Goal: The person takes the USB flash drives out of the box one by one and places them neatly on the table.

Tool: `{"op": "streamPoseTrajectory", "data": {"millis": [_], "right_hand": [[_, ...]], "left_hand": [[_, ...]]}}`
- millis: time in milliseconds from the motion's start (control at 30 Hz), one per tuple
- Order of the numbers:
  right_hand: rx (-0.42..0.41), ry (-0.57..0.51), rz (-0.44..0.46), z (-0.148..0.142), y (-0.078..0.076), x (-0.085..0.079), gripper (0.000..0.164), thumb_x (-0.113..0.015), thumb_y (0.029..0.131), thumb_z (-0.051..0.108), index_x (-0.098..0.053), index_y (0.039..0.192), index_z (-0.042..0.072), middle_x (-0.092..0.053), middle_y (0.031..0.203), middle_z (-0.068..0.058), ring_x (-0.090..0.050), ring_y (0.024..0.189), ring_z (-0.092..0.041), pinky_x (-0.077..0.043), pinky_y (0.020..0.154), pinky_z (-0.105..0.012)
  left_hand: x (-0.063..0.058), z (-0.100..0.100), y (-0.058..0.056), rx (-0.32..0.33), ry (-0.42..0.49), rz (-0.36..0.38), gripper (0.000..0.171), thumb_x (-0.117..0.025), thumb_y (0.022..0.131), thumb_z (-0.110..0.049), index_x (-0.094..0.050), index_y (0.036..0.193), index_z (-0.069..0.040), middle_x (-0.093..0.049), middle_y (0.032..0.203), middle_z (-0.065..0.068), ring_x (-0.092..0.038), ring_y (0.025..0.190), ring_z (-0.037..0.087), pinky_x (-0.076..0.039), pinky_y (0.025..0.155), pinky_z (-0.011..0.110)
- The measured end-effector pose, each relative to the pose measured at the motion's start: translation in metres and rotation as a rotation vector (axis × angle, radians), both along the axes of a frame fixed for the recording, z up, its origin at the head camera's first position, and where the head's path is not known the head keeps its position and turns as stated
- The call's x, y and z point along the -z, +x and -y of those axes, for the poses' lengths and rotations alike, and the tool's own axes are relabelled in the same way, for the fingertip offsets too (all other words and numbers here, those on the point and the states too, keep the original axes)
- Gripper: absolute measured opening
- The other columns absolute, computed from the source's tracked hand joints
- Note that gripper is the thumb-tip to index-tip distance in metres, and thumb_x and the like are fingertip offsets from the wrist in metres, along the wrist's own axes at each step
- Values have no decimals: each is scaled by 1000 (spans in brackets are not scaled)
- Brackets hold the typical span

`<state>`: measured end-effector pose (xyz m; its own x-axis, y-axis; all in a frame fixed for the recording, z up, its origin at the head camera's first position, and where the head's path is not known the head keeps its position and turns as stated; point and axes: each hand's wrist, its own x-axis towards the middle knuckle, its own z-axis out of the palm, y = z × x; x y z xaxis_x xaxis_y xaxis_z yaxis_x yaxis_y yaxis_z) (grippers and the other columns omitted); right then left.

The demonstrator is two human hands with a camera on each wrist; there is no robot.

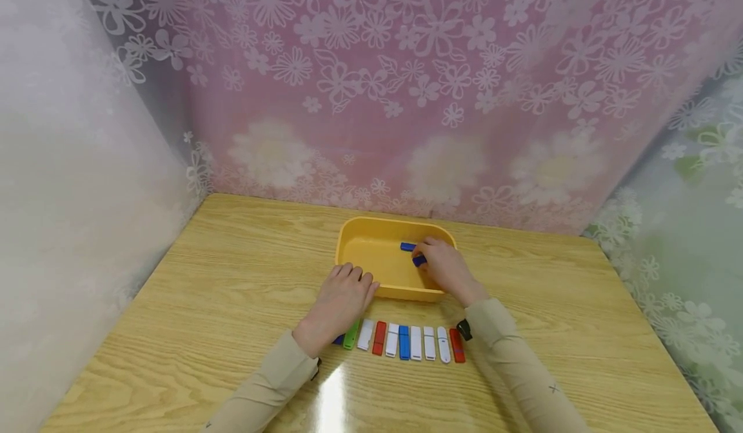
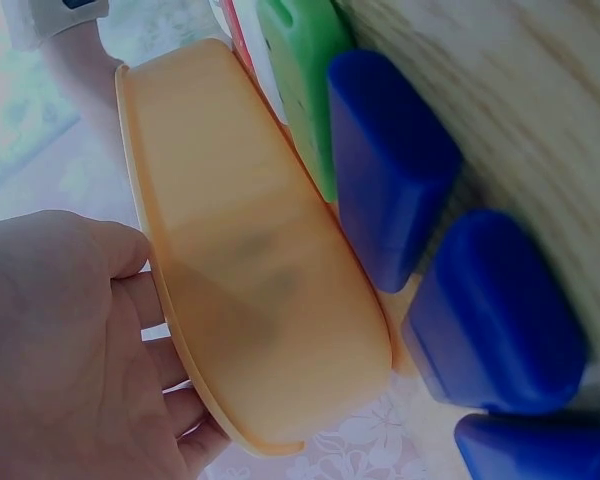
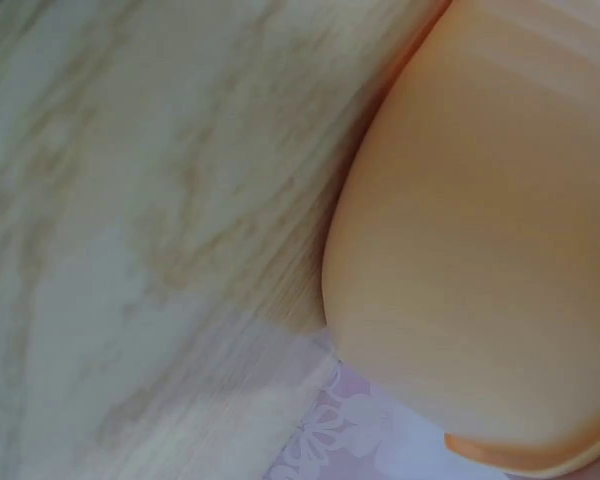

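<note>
A yellow plastic bin (image 1: 371,252) stands on the table. My left hand (image 1: 342,296) holds its near rim at the left corner; in the left wrist view, the thumb and fingers lie on either side of that rim. My right hand (image 1: 445,268) reaches inside the bin at its right end, its fingertips pinching a dark blue USB flash drive (image 1: 419,261). Just behind it, a second blue flash drive (image 1: 407,246) lies on the bin floor. The right wrist view has only the bin's outer wall (image 3: 480,230) and the table, with the fingers hidden.
In front of the bin, several flash drives form a row, among them a green one (image 1: 351,335), a red one (image 1: 379,338) and a blue one (image 1: 404,342). Dark blue drives (image 2: 495,310) sit at its left end, partly under my left wrist. A floral curtain (image 1: 371,130) hangs behind the table.
</note>
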<state>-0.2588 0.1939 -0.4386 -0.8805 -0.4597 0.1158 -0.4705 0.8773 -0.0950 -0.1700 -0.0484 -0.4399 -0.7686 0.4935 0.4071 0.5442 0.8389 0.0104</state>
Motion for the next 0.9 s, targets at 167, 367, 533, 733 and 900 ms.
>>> {"op": "streamPoseTrajectory", "data": {"millis": [167,367,533,733,900], "right_hand": [[4,-3,0,0,2,-1,17,-80,88,13,-75,103,7,-66,101,-8,-65,92,-27,-56,81,-42],[4,10,-16,1,1,0,14,-74,93,14,-74,104,7,-67,101,-8,-68,88,-26,-57,76,-41],[10,-9,-14,1,0,1,15,-73,93,8,-74,108,9,-69,103,-8,-69,89,-28,-57,76,-44],[-13,-116,-2,0,-1,0,22,-72,93,4,-73,113,11,-72,112,-13,-70,97,-32,-57,80,-47],[0,-269,49,-2,2,-7,20,-70,94,4,-72,114,8,-73,111,-13,-71,91,-28,-58,79,-44]], "left_hand": [[1,0,-1,-2,1,2,30,-54,106,-32,-67,89,-11,-63,83,3,-58,84,23,-48,84,36],[1,0,-1,2,8,4,30,-54,106,-32,-65,86,-12,-62,81,3,-58,83,23,-48,84,37],[0,0,0,4,9,9,31,-54,106,-32,-64,86,-12,-62,81,3,-58,83,23,-48,84,37],[0,0,1,6,6,-10,30,-55,106,-31,-64,85,-12,-62,80,3,-58,82,23,-48,83,37],[0,0,0,4,-2,-7,31,-53,107,-31,-65,86,-12,-63,82,3,-58,82,22,-48,83,36]]}}
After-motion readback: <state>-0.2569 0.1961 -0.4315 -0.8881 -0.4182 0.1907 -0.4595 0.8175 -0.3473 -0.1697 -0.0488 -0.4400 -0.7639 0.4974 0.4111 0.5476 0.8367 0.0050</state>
